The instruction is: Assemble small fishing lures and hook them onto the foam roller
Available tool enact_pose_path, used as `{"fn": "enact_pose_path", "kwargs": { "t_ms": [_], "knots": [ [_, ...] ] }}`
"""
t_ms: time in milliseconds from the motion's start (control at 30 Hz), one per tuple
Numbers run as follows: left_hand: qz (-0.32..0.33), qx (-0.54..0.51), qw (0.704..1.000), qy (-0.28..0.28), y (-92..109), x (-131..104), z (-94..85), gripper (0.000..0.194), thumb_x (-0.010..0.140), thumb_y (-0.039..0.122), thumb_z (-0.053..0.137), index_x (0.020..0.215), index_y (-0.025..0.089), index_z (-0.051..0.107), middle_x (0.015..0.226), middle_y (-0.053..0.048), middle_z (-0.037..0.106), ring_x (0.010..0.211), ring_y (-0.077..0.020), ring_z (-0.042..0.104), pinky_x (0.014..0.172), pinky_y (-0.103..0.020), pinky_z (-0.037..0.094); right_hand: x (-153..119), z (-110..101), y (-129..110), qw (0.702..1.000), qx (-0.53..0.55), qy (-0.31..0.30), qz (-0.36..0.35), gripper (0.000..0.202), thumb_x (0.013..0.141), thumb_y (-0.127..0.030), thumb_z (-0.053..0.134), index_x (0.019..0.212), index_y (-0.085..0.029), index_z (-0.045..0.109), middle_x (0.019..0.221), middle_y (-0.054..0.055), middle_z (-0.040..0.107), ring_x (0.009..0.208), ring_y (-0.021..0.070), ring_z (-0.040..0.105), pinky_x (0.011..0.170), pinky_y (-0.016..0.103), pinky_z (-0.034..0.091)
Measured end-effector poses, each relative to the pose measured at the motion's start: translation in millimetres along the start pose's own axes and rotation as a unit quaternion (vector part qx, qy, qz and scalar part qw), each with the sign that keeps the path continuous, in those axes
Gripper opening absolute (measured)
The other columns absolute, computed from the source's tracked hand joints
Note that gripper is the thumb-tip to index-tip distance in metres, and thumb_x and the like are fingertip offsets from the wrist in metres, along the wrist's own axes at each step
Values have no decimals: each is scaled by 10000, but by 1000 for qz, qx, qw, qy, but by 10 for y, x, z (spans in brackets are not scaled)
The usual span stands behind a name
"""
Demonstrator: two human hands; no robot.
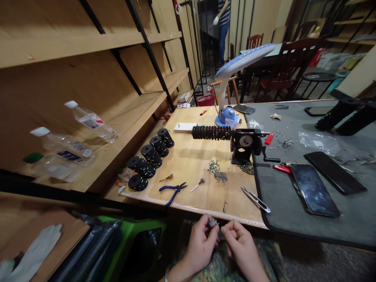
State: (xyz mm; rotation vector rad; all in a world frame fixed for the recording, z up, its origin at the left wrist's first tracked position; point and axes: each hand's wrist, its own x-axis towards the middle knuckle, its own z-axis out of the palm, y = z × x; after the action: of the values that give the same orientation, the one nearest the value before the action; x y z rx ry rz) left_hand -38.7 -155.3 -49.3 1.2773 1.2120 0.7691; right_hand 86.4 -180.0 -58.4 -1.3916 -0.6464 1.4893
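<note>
My left hand (202, 241) is closed in a pinch around a small greyish item (212, 222) near the table's front edge. Just to its right, my right hand (239, 239) has thumb and index finger pressed together; whatever it holds is too small to make out. Beyond the hands lie a small metal piece (225, 206), a small brush (198, 184), blue-handled pliers (173, 192) and silver snips (255, 199). A pile of colourful beads (214, 167) sits beside grey metal bits (221, 177). Farther back, a black crank winder (246, 143) carries a dark wrapped rod (210, 132).
Black spools (151, 155) line the table's left side. A blue lamp (227, 116) stands at the back. Phones (315, 190) lie on the grey mat (273, 211) at right. Bottles (91, 121) rest on the left shelf (123, 129). A person (223, 27) stands far behind.
</note>
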Motion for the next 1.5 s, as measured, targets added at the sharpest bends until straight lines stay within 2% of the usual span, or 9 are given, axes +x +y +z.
{"fn": "enact_pose_path", "kwargs": {
  "t_ms": [333,567,800,1133,1300,1500],
  "knots": [
    [-24,-32,999,7,54,2,9,282,808,431,627,735,192,496,590,35,524,512,-110,548,470,-190,444,16,-12,35,1000,-1,-2,1,579,565,-750,674,602,-207,476,323,-114,372,296,38,255,359,173,169],
    [-17,-34,999,11,44,2,-1,297,812,447,624,722,196,493,580,38,514,507,-109,540,467,-189,443,0,0,10,1000,4,-13,0,570,570,-743,677,605,-209,483,327,-117,366,294,41,249,351,171,152],
    [-11,-19,1000,2,30,-4,-7,247,834,390,604,731,197,491,587,31,525,515,-114,543,485,-197,444,3,4,14,1000,-3,-5,5,570,564,-740,681,597,-211,473,326,-112,376,293,38,255,354,174,156],
    [33,51,998,-1,-38,-19,-33,187,864,315,561,736,191,508,627,6,544,560,-129,538,518,-205,421,36,5,53,1000,21,-18,8,562,591,-729,683,639,-203,491,311,-112,396,297,36,257,352,167,176],
    [48,76,996,-13,-63,-9,-43,184,870,284,555,723,187,503,628,14,510,570,-118,494,531,-201,388,59,-10,59,999,19,-30,18,579,587,-743,672,692,-194,519,304,-103,434,280,38,269,342,165,211],
    [62,86,994,-26,-86,-3,-28,169,866,260,539,724,183,490,641,22,491,566,-111,474,529,-204,383,89,-18,88,997,43,-53,26,549,595,-707,694,716,-206,506,285,-126,403,267,38,240,337,164,177]
  ]
}}
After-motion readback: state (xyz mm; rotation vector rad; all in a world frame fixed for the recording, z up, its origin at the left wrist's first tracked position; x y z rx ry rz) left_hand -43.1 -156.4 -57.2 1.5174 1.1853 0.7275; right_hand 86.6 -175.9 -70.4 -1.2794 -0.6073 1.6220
